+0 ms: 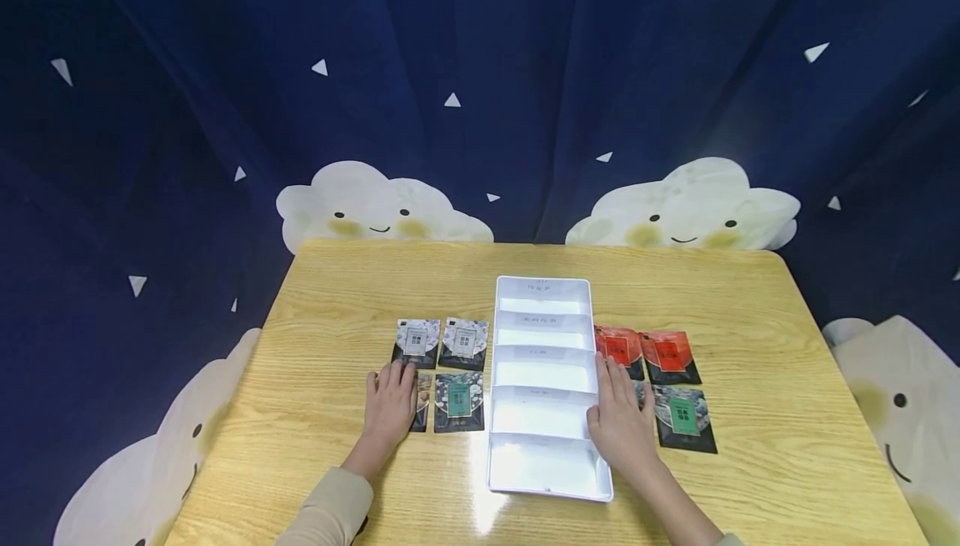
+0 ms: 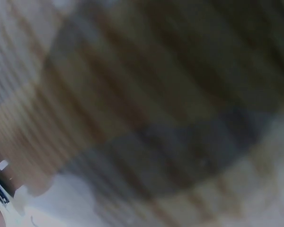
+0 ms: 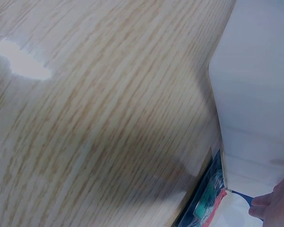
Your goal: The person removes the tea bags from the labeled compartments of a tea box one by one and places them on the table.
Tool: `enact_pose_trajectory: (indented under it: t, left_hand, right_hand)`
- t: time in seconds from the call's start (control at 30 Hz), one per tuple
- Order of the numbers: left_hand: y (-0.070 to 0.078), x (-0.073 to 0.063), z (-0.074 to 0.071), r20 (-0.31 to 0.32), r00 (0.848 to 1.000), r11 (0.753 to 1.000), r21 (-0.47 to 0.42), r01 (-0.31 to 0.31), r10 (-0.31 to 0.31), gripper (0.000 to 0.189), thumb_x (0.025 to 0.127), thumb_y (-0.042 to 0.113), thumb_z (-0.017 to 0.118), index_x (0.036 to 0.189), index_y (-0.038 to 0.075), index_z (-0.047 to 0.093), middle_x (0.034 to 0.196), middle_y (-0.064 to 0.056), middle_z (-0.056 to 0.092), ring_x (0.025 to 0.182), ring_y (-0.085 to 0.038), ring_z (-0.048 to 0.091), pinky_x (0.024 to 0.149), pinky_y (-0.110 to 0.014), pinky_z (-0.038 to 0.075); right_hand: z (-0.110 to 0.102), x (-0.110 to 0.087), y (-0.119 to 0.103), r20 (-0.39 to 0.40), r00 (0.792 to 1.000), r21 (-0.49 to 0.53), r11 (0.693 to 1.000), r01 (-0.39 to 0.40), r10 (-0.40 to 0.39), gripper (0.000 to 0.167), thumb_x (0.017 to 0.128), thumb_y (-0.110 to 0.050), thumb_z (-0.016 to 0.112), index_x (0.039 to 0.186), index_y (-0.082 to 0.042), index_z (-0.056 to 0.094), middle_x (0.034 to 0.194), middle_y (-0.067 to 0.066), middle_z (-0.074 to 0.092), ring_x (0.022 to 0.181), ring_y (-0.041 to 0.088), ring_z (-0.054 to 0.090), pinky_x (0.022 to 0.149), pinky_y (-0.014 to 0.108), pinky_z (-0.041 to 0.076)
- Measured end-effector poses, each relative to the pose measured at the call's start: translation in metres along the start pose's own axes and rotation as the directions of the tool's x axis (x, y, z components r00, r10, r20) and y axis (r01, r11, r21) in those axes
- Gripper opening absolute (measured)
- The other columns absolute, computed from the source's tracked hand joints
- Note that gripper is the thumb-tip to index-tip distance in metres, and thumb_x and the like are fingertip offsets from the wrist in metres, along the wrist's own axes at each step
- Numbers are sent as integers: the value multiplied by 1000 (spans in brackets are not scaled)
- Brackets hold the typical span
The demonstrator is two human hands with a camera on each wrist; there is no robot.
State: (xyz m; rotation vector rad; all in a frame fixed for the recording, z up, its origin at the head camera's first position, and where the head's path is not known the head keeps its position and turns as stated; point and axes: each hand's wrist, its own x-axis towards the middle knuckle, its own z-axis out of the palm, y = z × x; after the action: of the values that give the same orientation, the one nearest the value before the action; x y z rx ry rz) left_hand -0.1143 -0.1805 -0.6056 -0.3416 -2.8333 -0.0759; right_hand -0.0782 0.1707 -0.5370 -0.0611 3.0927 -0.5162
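My left hand (image 1: 389,403) lies over the left group of packets, its fingers extended. The fingertips are at the lower edge of a grey-white sachet (image 1: 417,343), and the hand covers most of a brown-patterned sachet (image 1: 422,414). Beside them lie another grey-white sachet (image 1: 464,343) and a green-labelled sachet (image 1: 459,402). A white compartment tray (image 1: 551,496) stands in the middle. My right hand (image 1: 622,421), fingers straight, is along the tray's right side, overlapping a red sachet (image 1: 622,348) and mostly hiding a sachet below it. In the right wrist view, fingers (image 3: 261,205) show near the tray wall (image 3: 255,85).
Further right lie a second red sachet (image 1: 671,354) and a green-labelled black sachet (image 1: 685,418). All rest on a wooden table (image 1: 780,413). A dark blue curtain (image 1: 510,112) with cloud shapes hangs behind the table's far edge. The left wrist view is blurred, showing wood grain.
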Motion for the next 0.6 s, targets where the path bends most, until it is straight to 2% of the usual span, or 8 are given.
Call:
enact_pose_trajectory:
  t: [0.3,0.5,0.6]
  left_hand:
    - [-1,3,-3,10,1000,1000,-20,20,-20,24,91,22,44,111,9,46,106,-11,42,100,-29,40,82,-48,28]
    - [-2,3,-4,13,997,994,-69,80,-79,25,92,23,44,112,8,46,107,-12,43,100,-30,40,83,-49,26]
    - [-1,7,-9,-6,994,987,-112,112,-113,25,93,23,43,112,8,46,107,-12,43,100,-31,40,83,-50,26]
  right_hand:
    - [1,0,0,9,1000,5,1000,-11,11,73,83,-13,52,146,-4,16,146,23,23,133,40,18,102,63,3]
    - [0,0,-1,24,1000,2,1000,-14,14,74,82,-14,52,146,-4,16,146,22,23,134,40,17,102,63,2]
    - [-1,1,-1,40,999,1,1000,-19,19,74,82,-15,52,146,-4,16,146,23,23,134,40,17,102,63,2]
